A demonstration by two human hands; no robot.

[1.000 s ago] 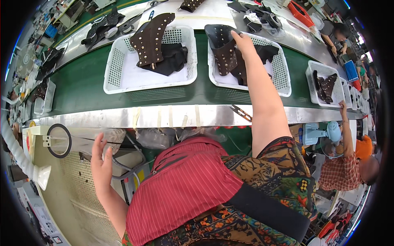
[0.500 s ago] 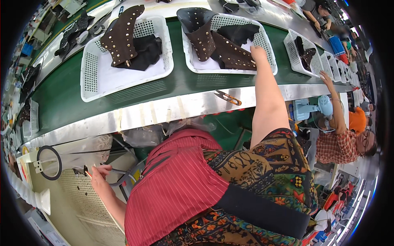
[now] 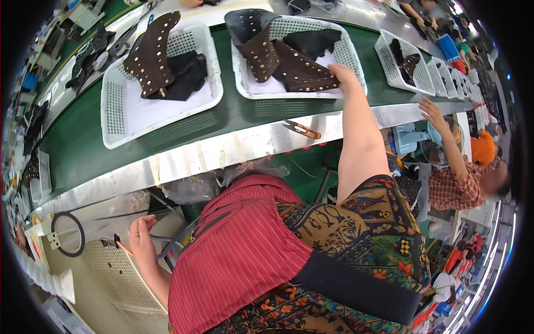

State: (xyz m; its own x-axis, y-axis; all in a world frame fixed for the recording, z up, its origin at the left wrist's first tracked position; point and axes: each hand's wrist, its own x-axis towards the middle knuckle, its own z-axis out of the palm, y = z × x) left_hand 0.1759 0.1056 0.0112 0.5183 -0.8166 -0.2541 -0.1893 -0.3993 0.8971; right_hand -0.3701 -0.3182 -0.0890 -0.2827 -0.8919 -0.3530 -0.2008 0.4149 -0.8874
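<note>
By the right hand [image 3: 346,78], a studded piece [image 3: 303,68] is being touched at its end; grip cannot be told. It is lying leftward in a basket [image 3: 281,96]. The left hand [image 3: 142,238] is being held half-open. Snips [image 3: 305,130] are lying between both.

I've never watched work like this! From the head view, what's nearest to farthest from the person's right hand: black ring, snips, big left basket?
From the right hand:
1. Snips: below and left of the hand.
2. Big left basket: farther left.
3. Black ring: far off at lower left.
</note>
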